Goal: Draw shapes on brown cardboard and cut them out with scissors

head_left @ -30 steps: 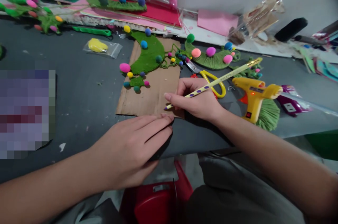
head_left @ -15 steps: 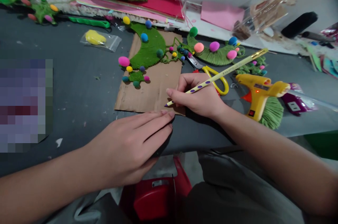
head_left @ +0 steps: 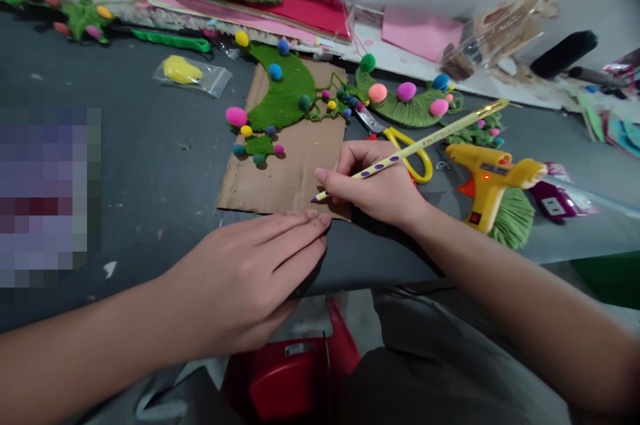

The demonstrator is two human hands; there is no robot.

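Between the fingers of my right hand [head_left: 383, 181] is a pale yellow pencil [head_left: 430, 139] with purple dots, its dark tip at the lower part of a cardboard piece [head_left: 295, 175]. My left hand [head_left: 265, 271] lies flat, fingers stretched out, with the fingertips at the cardboard's near edge. On the cardboard's upper part rests a green crescent moon [head_left: 287, 101] decorated with coloured balls. A small green star [head_left: 259, 145] with balls on its points sits below it. Another green crescent [head_left: 400, 103] lies to the right, beside yellow-handled scissors [head_left: 410, 153] partly hidden behind my right hand.
A yellow hot glue gun [head_left: 493, 178] with a lit red light lies right of my right hand, over green yarn [head_left: 514, 218]. A bagged yellow lump [head_left: 183, 70] and a green cutter [head_left: 170, 40] are at the back left. Below the table edge stands a red stool [head_left: 290, 378].
The view has shifted very slightly. Both hands, the pencil and the cardboard keep nearly the same places.
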